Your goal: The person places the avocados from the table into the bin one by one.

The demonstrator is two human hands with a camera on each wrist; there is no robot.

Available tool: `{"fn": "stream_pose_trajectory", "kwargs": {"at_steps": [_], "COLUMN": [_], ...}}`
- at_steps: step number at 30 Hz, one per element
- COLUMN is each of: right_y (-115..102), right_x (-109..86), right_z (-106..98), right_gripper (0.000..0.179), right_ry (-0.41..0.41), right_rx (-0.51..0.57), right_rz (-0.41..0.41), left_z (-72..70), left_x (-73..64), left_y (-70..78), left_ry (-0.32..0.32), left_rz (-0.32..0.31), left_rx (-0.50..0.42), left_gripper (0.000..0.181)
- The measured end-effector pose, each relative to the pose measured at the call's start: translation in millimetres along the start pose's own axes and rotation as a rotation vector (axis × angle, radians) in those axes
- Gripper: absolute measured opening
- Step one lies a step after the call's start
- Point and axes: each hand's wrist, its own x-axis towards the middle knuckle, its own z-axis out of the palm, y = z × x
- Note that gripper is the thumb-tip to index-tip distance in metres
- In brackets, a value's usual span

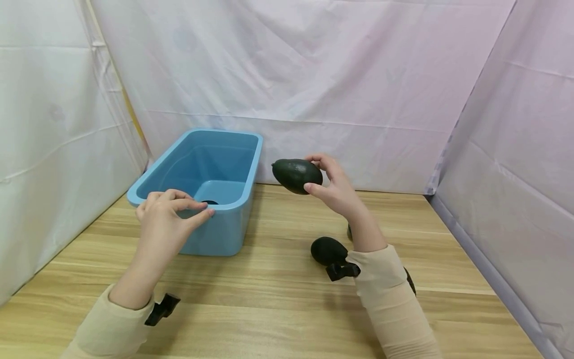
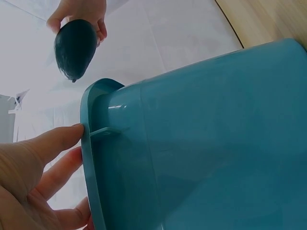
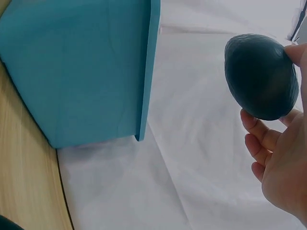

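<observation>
Avocado [image 1: 296, 175], dark and glossy, is hanging in the air above the counter [image 1: 273, 294], right of the blue bin [image 1: 219, 232], its nubbed tip pointing binward. My right grip [image 1: 337, 187] is grasping its blunt end between thumb and fingers, and I'm reckoning slip as the first risk: the skin is looking smooth, nothing is supporting the tip, and too hard a squeeze could be shooting it forwards. Watching remotely, I'm also minding the bin's edge; dipping on a leftward swing could be knocking the tip against it. My left grip [image 1: 166, 214] is pinching the near rim [image 1: 233, 205], so a stray tug could be skewing or tilting the bin. Just inside that rim a dark object [image 1: 210, 202] is showing, mostly hidden, and anything dropped there could be striking it. Further out, a second avocado [image 1: 327, 249] is lying on the counter, overlapped in my head view by the right wrist's black mount [image 1: 343, 270]; whether they're touching, I'm unable to tell, but lowering the arm could be rolling it. Another dark piece [image 1: 410, 283] is peeking past the sleeve [image 1: 381, 279], easily bumped unseen.
</observation>
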Motion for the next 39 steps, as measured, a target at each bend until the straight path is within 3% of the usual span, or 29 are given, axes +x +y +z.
{"fn": "stream_pose_trajectory", "kwargs": {"at_steps": [4, 8, 11, 15, 34, 39], "right_y": [6, 27, 24, 3, -4, 16], "right_x": [6.6, 15.4, 17.2, 15.8, 33.4, 44.6], "right_z": [5, 11, 15, 18, 41, 52], "right_gripper": [0.043, 0.043, 0.043, 0.043, 0.041, 0.042], "right_ry": [0.003, 0.0, -0.01, -0.02, -0.013, -0.025], "right_rx": [0.027, 0.02, 0.013, 0.023, -0.016, -0.042], "right_rz": [-0.022, -0.03, -0.008, 0.031, 0.017, 0.007], "left_z": [0.1, 0.1, 0.9, 2.3, 2.6, 3.5], "left_x": [0.0, -0.1, -0.1, 0.2, 1.2, 1.3], "left_y": [0.3, 0.4, 0.7, 1.3, 3.0, 2.4], "left_ry": [0.003, 0.005, 0.001, -0.001, -0.013, -0.012], "left_rz": [0.0, 0.0, -0.002, -0.001, -0.012, -0.007], "left_rx": [0.001, 0.005, 0.008, 0.01, 0.018, 0.016], "left_gripper": [0.019, 0.019, 0.018, 0.019, 0.019, 0.02]}}
